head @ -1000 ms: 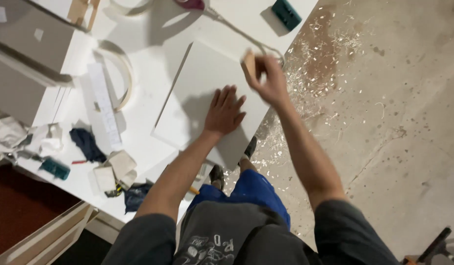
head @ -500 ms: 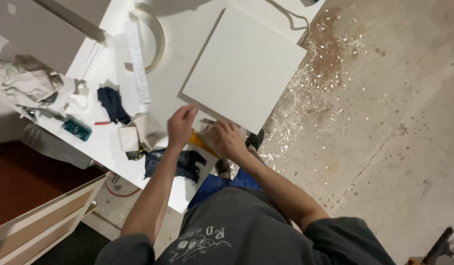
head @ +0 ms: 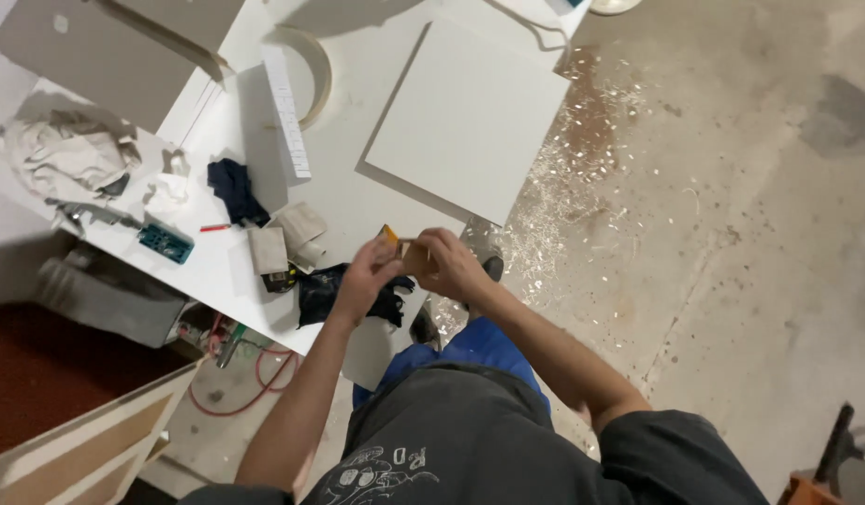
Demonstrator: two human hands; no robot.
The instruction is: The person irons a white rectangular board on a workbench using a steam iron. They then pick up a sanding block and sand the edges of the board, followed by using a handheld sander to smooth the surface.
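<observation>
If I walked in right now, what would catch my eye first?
Probably the two hands meeting over the near edge of the white table: the left hand and right hand together hold a small tan block with an orange edge. Beyond them a large square white panel lies flat on the table. To its right, pale shavings are strewn over the concrete floor.

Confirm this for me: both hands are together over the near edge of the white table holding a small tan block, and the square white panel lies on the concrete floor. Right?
Not quite. The head view shows the square white panel lying on the white table, not on the concrete floor. The rest holds: the left hand and right hand meet over the table's near edge on a small tan block.
</observation>
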